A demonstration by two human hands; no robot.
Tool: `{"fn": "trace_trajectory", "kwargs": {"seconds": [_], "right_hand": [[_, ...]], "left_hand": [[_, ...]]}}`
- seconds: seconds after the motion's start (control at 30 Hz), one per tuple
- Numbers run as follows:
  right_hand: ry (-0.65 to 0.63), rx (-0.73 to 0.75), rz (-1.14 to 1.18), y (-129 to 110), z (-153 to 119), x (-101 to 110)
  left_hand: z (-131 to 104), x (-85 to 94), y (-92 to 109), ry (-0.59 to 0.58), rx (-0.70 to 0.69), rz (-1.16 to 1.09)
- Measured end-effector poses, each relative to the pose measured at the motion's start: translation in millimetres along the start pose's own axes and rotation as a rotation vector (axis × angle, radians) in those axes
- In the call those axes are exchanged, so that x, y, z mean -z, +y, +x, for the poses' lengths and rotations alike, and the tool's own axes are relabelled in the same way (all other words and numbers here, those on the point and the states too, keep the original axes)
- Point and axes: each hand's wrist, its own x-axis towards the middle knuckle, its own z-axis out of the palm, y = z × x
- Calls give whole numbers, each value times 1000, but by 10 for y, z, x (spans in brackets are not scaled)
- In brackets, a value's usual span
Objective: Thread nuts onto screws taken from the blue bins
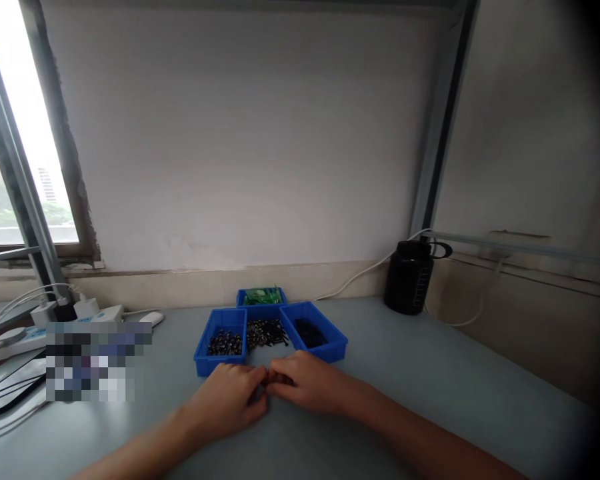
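My left hand and my right hand meet fingertip to fingertip over the table, just in front of the blue bins. Both are closed in a pinch, and whatever lies between the fingertips is too small to make out. Small metallic parts fill the left blue bin. Dark pieces lie in the right blue bin. Between these bins is a pile of dark and shiny small parts. Behind it, green packets sit in a third blue bin.
A black bottle stands at the back right, near a white cable. At the left are a power strip with plugs, a white mouse, a phone-like dark device and a blurred-out patch.
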Motion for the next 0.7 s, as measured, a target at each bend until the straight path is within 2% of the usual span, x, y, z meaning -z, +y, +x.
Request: {"fn": "trace_trajectory", "kwargs": {"seconds": [0.2, 0.47, 0.7], "right_hand": [[17, -11, -91, -11, 12, -22], [-25, -74, -33, 9, -3, 15], [-50, -99, 19, 37, 15, -42]], "left_hand": [[6, 3, -2, -18, 3, -12], [-2, 1, -36, 29, 0, -18], [-11, 20, -27, 40, -48, -73]]}}
